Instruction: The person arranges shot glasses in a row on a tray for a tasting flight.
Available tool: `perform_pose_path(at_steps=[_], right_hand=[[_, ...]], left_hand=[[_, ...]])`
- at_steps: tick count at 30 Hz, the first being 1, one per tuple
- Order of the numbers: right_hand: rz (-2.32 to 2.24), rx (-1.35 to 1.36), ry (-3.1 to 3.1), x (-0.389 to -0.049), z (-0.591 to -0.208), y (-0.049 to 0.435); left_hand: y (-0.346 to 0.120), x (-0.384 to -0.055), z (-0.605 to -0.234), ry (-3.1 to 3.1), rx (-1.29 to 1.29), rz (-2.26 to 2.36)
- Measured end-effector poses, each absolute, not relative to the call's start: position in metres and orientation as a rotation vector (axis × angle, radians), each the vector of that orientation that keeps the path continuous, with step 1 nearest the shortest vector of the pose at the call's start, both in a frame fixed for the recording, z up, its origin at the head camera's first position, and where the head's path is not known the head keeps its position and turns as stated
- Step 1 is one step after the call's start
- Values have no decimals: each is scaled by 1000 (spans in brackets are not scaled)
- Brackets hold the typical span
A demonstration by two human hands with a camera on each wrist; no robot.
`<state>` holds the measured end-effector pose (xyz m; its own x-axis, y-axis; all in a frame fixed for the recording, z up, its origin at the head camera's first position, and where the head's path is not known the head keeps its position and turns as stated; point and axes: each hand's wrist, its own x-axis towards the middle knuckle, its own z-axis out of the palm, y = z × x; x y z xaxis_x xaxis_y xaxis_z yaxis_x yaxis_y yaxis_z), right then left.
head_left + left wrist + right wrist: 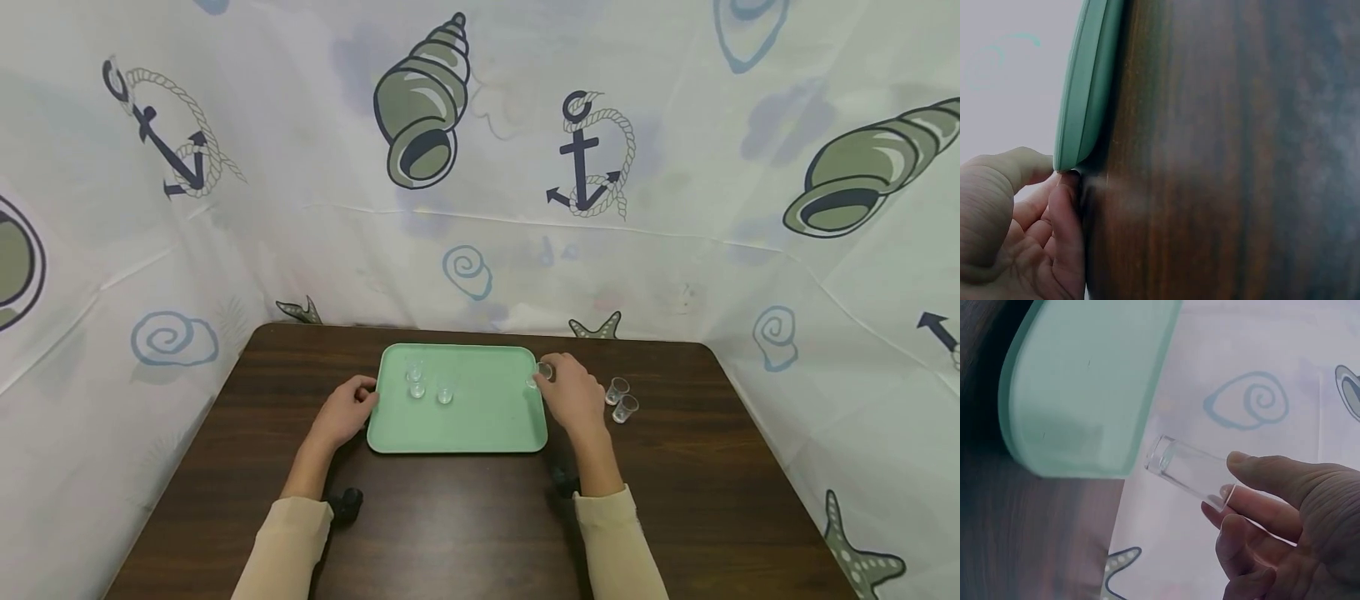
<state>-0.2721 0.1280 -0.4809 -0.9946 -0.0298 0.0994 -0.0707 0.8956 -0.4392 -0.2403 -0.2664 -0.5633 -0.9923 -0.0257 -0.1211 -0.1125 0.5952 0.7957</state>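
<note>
Left grip (347, 412) pinches the green tray (487, 421) at its left edge, thumb and fingers on the rim. Small clear glasses (445, 395) stand in the tray's left half; right grip (573, 392) is clamped near the mouth of a held glass (1191, 472) at the tray's right edge, two spare glasses (625, 409) beyond on the dark bench (457, 525).

clear cups (445, 396): 6 | green tray (480, 421): 1 | hands (347, 412): 2 | table (457, 533): 1
</note>
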Motion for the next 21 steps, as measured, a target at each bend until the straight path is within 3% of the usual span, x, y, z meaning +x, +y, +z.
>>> perform_pose_path(at_steps=[21], right_hand=[[742,126,-2932,-273,-474,94]], left_hand=[[-264,-240,-562,2712,-113,1386]])
